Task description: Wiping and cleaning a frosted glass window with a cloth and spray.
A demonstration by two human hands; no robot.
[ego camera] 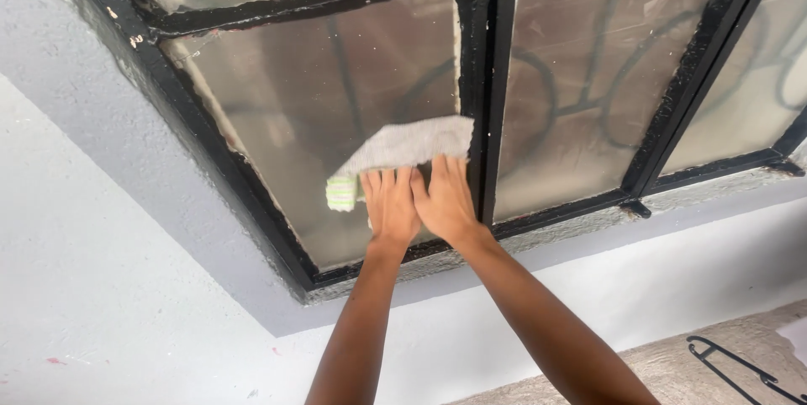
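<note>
Head view: two bare hands press a grey cloth (409, 146) flat against the frosted pane (319, 94) of a black-framed window (496, 77). Left hand (389, 203) and right hand (445, 199) lie side by side, fingers extended and open, palms down on the cloth's lower edge rather than gripping it. The cloth stretches away above the fingertips, its long axis running from a green-striped end (341, 193) at left toward the centre bar; the left hand appears nearer that end.

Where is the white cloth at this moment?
In the head view, the white cloth lies flat against the lower left window pane, pressed under the left hand and right hand, just left of the black centre bar.
</note>
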